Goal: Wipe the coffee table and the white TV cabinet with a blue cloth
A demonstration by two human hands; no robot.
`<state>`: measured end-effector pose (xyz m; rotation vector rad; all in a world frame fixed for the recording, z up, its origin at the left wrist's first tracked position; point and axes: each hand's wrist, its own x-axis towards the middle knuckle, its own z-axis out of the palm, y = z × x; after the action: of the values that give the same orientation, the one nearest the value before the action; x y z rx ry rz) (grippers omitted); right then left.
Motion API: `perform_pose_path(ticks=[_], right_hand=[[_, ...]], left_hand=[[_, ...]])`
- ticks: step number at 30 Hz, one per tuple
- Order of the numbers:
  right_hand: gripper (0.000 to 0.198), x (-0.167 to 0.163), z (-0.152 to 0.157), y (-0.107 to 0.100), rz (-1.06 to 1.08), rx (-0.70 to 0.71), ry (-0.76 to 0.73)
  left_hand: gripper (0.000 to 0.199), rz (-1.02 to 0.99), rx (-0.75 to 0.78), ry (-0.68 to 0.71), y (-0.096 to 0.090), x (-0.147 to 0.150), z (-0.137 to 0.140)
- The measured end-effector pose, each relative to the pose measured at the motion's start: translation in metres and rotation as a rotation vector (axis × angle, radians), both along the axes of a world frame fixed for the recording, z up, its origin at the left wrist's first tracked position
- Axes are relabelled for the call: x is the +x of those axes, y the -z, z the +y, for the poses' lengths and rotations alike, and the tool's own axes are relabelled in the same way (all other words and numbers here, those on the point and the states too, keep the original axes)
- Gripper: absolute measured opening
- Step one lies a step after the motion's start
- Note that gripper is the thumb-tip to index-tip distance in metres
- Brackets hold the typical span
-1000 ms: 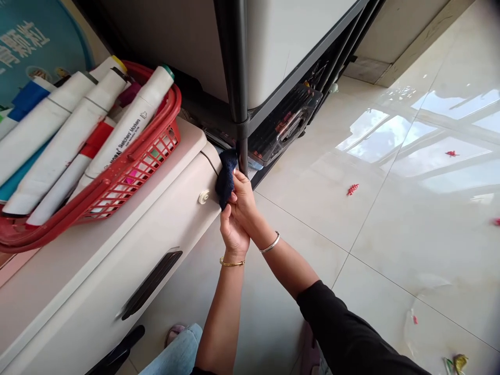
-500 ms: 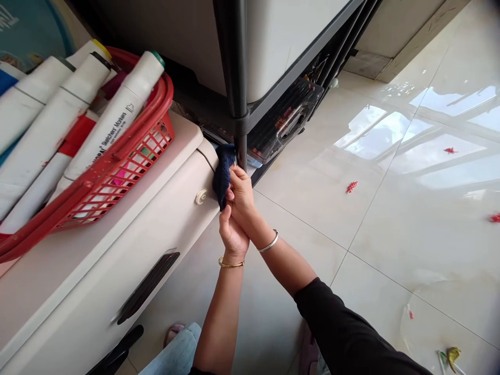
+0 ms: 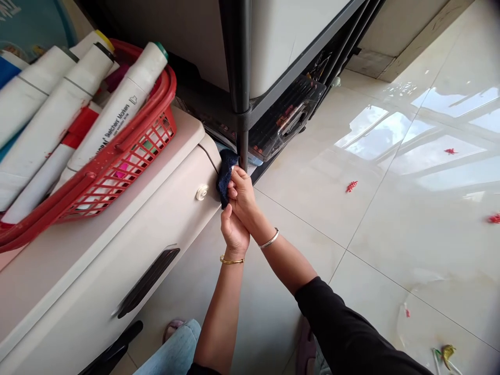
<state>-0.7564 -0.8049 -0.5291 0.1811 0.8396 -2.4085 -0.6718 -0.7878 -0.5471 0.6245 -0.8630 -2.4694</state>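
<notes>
While the right hand (image 3: 242, 191) pinches it between bent fingertips, a dark navy cloth (image 3: 225, 179) with a soft, fuzzy pile lies bunched into a narrow strip against the outer front corner of a white cabinet (image 3: 164, 208), close beside a black post (image 3: 236, 57). The right grip is clamped on the cloth's near side. Just below, the left hand (image 3: 235, 232) is pressed against the right, its thumb raised to the cloth's lower end; its other fingers are largely hidden, so I cannot tell whether that grip is closed on anything.

A smooth silver bangle (image 3: 269, 238) circles the right wrist, a thin gold bangle (image 3: 232, 260) the left.

Beside the cloth, a small round cream knob (image 3: 202, 192) stands out from the cabinet's glossy front; farther along is a long, ridged black handle (image 3: 148, 281). On the cabinet top, near its rounded end, a red plastic basket (image 3: 172, 88) with lattice walls holds thick white markers (image 3: 117, 117) with coloured caps.

Behind the post, at the rack's bottom, sits a transparent plastic case (image 3: 287, 112). Crinkled red scraps (image 3: 351, 186) dot the shiny tiled floor (image 3: 304, 172).
</notes>
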Motion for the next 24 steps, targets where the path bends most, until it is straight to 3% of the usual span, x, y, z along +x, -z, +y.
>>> perform_pose_path(ticks=[4, 10, 15, 18, 24], right_hand=[[0.038, 0.002, 0.001, 0.005, -0.057, 0.028, 0.003], [0.031, 0.001, -0.005, -0.023, 0.013, -0.03, 0.055], [0.032, 0.003, -0.002, -0.003, 0.003, 0.048, 0.051], [0.034, 0.003, -0.002, 0.003, -0.026, 0.015, 0.043], [0.034, 0.001, -0.009, -0.025, 0.033, -0.024, 0.094]], left_hand=[[0.044, -0.067, 0.027, 0.0, 0.009, 0.0, 0.002], [0.049, -0.015, -0.028, -0.019, -0.007, 0.002, 0.003], [0.047, -0.038, -0.005, -0.032, 0.002, -0.002, 0.002], [0.045, -0.034, 0.045, -0.023, 0.009, 0.0, 0.003], [0.047, -0.007, 0.023, -0.033, -0.003, 0.004, 0.002]])
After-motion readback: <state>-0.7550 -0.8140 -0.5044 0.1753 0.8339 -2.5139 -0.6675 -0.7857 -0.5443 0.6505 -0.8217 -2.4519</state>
